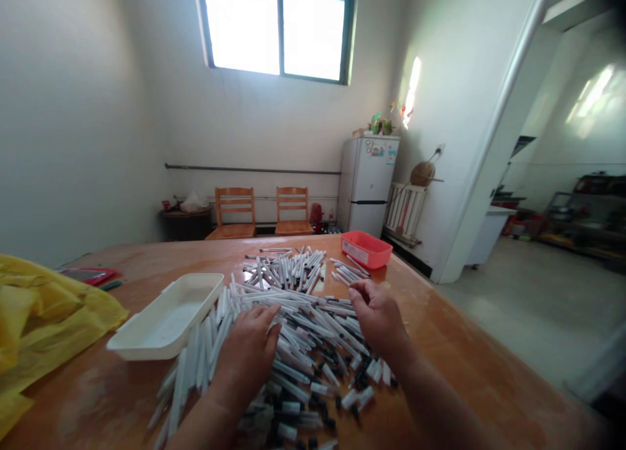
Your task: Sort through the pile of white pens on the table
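My left hand [252, 339] is over the middle of a big heap of white pen barrels [195, 352], its fingers bent and close together; whatever they may hold is too small to make out. To the right, my right hand [376, 313] is raised at the heap's edge with thumb and forefinger pinched, and nothing clear shows between them. Small clear caps [349, 399] and black plugs [362, 378] lie scattered below and between the hands. Behind the heap sits another pile of pens with dark tips [293, 270].
A cream tray [166, 316] stands left of the heap, with a yellow plastic bag [53, 313] farther left. At the back right of the table [454, 365] is a red basket [366, 249]. Two wooden chairs [235, 209] and a fridge [369, 182] stand beyond.
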The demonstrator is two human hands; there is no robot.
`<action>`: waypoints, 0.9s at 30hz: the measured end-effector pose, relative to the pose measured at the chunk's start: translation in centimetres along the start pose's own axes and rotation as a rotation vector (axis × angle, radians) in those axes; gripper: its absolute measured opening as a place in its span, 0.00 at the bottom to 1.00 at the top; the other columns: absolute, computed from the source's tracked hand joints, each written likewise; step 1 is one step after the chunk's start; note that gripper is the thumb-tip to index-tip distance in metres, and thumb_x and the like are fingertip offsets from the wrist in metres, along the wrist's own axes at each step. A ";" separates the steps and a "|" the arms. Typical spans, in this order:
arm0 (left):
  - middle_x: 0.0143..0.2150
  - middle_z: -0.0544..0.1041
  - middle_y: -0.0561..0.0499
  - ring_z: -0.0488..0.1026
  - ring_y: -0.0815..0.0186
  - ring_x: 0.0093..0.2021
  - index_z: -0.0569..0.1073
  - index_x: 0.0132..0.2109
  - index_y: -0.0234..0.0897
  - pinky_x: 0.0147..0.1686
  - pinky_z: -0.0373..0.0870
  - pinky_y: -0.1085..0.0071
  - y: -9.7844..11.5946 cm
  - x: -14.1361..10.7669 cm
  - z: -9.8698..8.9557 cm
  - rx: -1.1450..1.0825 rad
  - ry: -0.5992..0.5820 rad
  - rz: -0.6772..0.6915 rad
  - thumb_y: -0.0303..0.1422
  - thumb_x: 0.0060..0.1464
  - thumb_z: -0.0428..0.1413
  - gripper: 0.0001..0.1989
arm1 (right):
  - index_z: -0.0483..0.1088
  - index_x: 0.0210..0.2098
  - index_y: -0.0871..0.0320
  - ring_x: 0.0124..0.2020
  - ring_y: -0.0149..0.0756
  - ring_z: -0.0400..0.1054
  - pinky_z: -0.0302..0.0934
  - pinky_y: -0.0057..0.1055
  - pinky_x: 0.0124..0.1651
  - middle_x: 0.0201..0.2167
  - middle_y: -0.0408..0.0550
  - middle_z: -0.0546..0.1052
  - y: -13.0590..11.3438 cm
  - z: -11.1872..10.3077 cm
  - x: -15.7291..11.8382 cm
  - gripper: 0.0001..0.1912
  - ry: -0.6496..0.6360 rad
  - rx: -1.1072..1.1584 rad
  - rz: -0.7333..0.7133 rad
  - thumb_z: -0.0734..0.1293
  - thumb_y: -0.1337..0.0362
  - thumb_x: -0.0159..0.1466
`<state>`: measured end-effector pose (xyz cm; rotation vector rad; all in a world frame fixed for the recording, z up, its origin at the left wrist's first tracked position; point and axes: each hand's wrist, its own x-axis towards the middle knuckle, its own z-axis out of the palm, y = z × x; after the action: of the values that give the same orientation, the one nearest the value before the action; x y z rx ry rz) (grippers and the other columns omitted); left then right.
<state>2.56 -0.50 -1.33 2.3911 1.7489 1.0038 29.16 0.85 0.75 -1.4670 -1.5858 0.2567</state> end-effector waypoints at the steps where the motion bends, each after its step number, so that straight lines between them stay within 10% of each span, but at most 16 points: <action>1: 0.49 0.78 0.42 0.73 0.53 0.51 0.75 0.57 0.38 0.54 0.67 0.56 0.0 -0.1 0.4 0.008 -0.033 0.000 0.31 0.60 0.50 0.19 | 0.73 0.42 0.56 0.36 0.38 0.72 0.59 0.29 0.38 0.35 0.48 0.79 0.1 -0.5 0.5 0.14 0.025 -0.003 0.016 0.60 0.56 0.68; 7: 0.52 0.77 0.43 0.71 0.54 0.54 0.75 0.55 0.36 0.57 0.64 0.57 0.3 -0.2 0.7 0.020 -0.067 -0.008 0.24 0.57 0.48 0.21 | 0.74 0.42 0.56 0.38 0.37 0.73 0.58 0.28 0.37 0.37 0.49 0.80 1.8 -2.2 5.4 0.16 -0.094 -0.344 0.145 0.58 0.57 0.68; 12: 0.46 0.79 0.44 0.71 0.53 0.50 0.76 0.47 0.38 0.53 0.65 0.56 0.6 -0.2 0.1 0.035 -0.077 -0.016 0.25 0.57 0.49 0.15 | 0.78 0.35 0.58 0.37 0.41 0.74 0.60 0.30 0.36 0.36 0.52 0.80 4.2 0.4 8.7 0.08 -0.292 -0.490 0.256 0.66 0.62 0.63; 19: 0.45 0.80 0.45 0.71 0.54 0.49 0.77 0.46 0.38 0.52 0.66 0.56 0.5 -0.2 -0.1 -0.002 -0.038 -0.023 0.26 0.57 0.49 0.14 | 0.72 0.49 0.61 0.48 0.41 0.72 0.67 0.45 0.51 0.49 0.51 0.75 6.3 4.4 9.7 0.15 -0.448 -0.638 0.415 0.67 0.58 0.69; 27: 0.42 0.80 0.46 0.73 0.54 0.47 0.77 0.43 0.39 0.50 0.67 0.57 0.4 0.0 -0.2 -0.039 0.038 -0.018 0.29 0.59 0.51 0.11 | 0.72 0.48 0.61 0.47 0.40 0.72 0.67 0.43 0.50 0.48 0.51 0.75 6.0 3.8 10.1 0.14 -0.483 -0.473 0.435 0.67 0.58 0.68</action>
<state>2.80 -0.68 -1.05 2.3449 1.7424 1.0772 31.87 12.79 -0.68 -2.2506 -1.7599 0.5446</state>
